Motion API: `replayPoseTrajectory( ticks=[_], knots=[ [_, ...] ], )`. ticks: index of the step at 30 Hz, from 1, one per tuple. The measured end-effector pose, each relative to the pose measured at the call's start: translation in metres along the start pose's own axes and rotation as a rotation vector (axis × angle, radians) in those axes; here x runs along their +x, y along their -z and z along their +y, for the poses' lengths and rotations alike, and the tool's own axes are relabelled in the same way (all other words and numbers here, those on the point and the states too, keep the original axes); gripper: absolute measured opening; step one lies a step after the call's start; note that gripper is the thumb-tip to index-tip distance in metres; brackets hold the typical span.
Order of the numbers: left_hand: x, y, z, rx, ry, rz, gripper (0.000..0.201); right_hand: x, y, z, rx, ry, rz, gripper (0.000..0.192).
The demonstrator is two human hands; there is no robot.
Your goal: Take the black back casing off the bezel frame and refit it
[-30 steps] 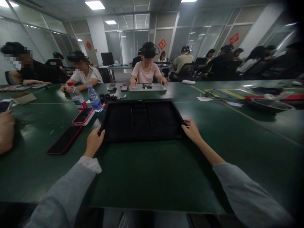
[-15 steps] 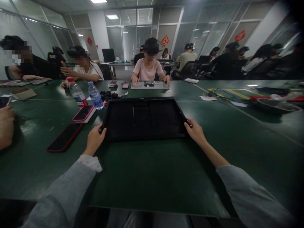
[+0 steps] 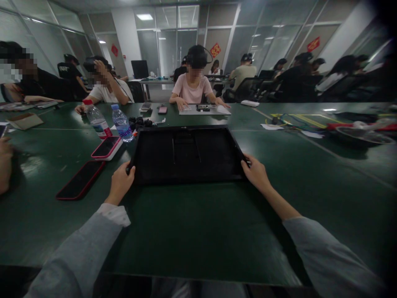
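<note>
A shallow black monitor casing (image 3: 151,155), rectangular with a raised rim and a small light logo on its far edge, lies in front of me at the green table. Two thin upright lines show on its inner face. My left hand (image 3: 120,183) grips its left side near the front corner, thumb on top of the rim. On the opposite side, my right hand (image 3: 257,171) is closed round the right rim, thumb also above. The fingers under both edges are partly hidden.
Left of the casing are a red-edged phone (image 3: 81,180), a pink-edged phone (image 3: 107,147) on a white box and two water bottles (image 3: 121,123). Across the green table (image 3: 204,231), a person in pink handles a grey panel (image 3: 189,111). A metal bowl (image 3: 361,136) stands far right.
My hands keep their hold on the casing, which has barely moved. Across the table, the grey panel has shifted to the right. The person in white has raised a hand to the head.
</note>
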State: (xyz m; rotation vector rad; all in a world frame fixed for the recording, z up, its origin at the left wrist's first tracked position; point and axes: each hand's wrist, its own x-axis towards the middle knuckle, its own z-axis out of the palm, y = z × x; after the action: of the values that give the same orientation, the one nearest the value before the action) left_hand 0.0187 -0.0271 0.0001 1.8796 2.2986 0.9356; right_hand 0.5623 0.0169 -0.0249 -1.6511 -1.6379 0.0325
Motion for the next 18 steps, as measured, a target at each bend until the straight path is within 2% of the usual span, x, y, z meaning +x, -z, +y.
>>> replayPoseTrajectory(
  ticks=[11, 18],
  knots=[
    [0.0033, -0.0018, -0.0055, -0.018, 0.040, -0.073, 0.053, 0.0000, -0.0049, 0.0049, 0.033, -0.046, -0.030, 0.056],
    [0.0062, -0.0048, -0.0074, -0.065, 0.067, -0.067, 0.052, 0.0013, -0.0035, 0.0035, 0.065, -0.073, -0.041, 0.058]
  ],
)
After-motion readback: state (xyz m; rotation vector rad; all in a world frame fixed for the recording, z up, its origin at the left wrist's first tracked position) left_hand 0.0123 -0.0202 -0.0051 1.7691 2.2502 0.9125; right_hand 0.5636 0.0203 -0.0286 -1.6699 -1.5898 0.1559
